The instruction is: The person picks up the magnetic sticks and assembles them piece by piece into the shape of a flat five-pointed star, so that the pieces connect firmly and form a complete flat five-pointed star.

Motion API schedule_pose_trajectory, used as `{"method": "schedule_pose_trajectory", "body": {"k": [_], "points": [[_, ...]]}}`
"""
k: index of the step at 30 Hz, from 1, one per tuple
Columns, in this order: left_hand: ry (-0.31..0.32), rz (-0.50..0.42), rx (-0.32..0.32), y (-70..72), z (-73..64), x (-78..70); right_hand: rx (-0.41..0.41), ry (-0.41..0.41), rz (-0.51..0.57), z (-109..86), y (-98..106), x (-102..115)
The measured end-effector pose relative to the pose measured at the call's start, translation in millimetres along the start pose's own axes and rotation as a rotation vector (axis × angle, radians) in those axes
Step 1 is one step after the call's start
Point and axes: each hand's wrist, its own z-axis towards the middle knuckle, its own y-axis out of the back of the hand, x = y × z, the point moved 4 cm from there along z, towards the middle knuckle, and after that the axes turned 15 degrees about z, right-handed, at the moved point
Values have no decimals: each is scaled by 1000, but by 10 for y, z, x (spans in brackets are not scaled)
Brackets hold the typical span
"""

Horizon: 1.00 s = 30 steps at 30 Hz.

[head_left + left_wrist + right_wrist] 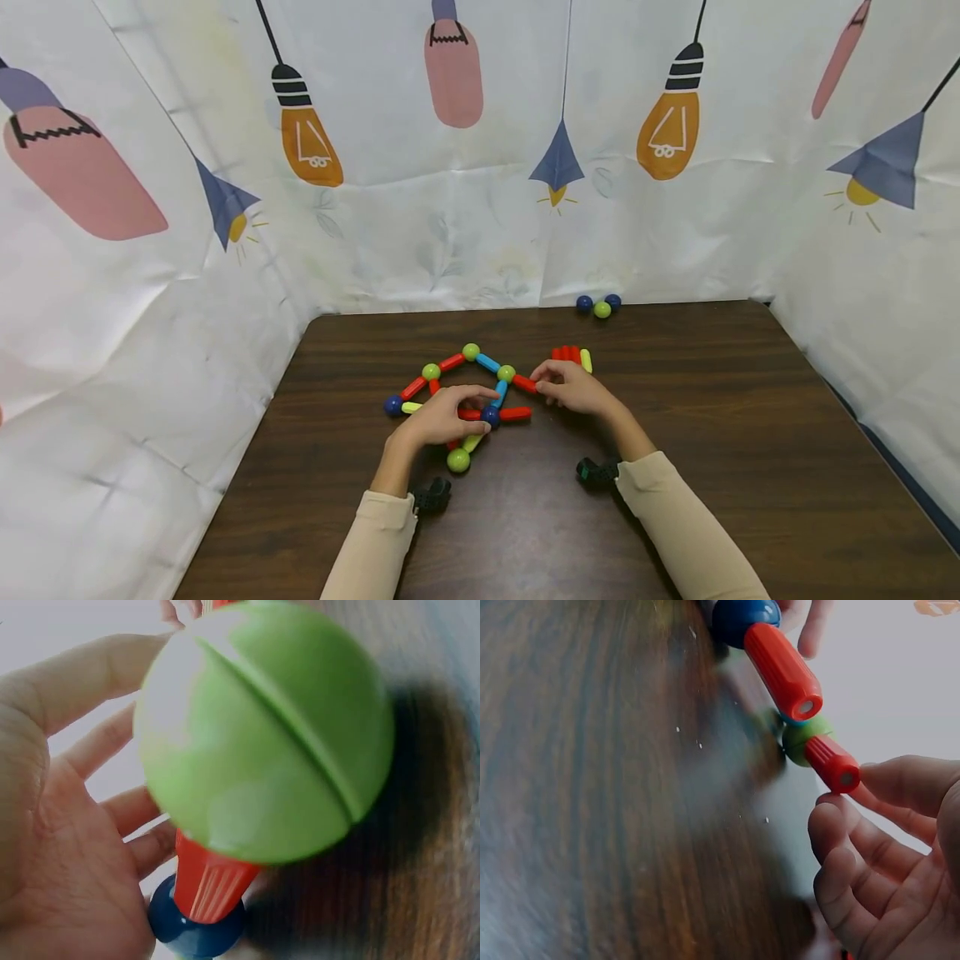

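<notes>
A flat figure of coloured sticks and balls (470,352) lies on the dark wooden table (712,433). My left hand (442,417) reaches into its lower part, thumb and forefinger pinching a blue ball (491,414). A green ball (458,460) lies just below that hand. In the left wrist view this green ball (262,735) fills the frame, with a red stick (206,889) and a blue ball (195,930) behind it. My right hand (573,387) pinches the end of a red stick (525,383) joined to a green ball (506,372). The right wrist view shows that stick (832,763) at my curled fingers (840,877).
Spare red sticks and a yellow one (572,356) lie just behind my right hand. Two blue balls and a green one (600,306) sit at the table's back edge. A printed white sheet (450,233) walls in the back and both sides.
</notes>
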Motion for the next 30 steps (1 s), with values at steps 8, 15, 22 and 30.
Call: {"method": "schedule_pose_trajectory", "body": {"k": [8,15,22,30], "points": [[16,113,-105,-79,109,-66,4,6,11,-17,-34,-14],[66,235,-172,-133,167,-126,17,1,51,-23,-72,-19],[97,301,-191,-177,201,-143,11,-12,56,-26,-78,-52],[87,320,-203,-186,211,-171,9,-20,52,-30,-74,-56]]}}
